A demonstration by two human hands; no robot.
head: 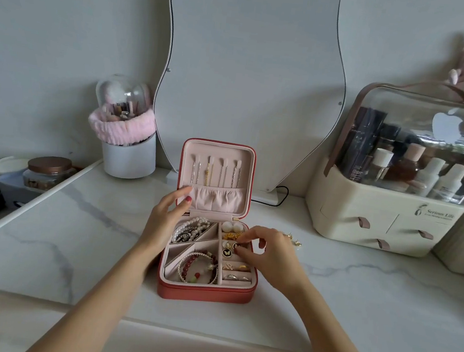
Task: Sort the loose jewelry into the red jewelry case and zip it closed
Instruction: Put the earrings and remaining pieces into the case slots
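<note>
A: Where's the loose stuff?
B: Gold stud earrings (294, 240) on the marble top, just right of the red jewelry case (206, 289), behind the right hand (270, 251); nearer hand.
A: Hands?
B: Right pinches a small round earring (236, 246) over the right-middle compartment. Left hand (165, 214), fingers straight, steadies the lid (218, 148).

Pale grey wall behind a wavy mirror (249, 77) standing on a white marble-veined tabletop (369, 299)

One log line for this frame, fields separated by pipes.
red jewelry case open, unzipped | left hand touches lid | right hand places round earring in compartment | gold earrings loose on counter
</note>
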